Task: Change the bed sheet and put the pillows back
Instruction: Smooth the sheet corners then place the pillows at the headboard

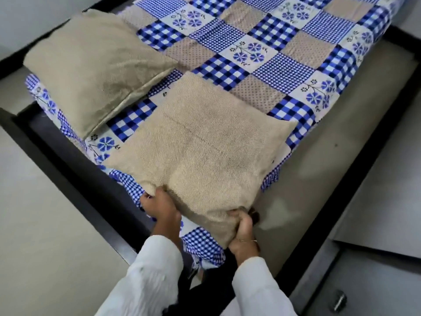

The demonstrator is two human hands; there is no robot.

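Observation:
A blue, white and beige patchwork bed sheet covers the mattress. One beige woven pillow lies at the head of the bed on the left. A second beige pillow lies nearer to me on the sheet. My left hand grips its near left edge. My right hand grips its near right corner, fingers curled round the fabric. Both my sleeves are white.
The dark bed frame runs along the left and near side. A bare beige strip of bed base lies right of the sheet. A grey cabinet with a metal knob stands at the lower right. Pale floor is at the left.

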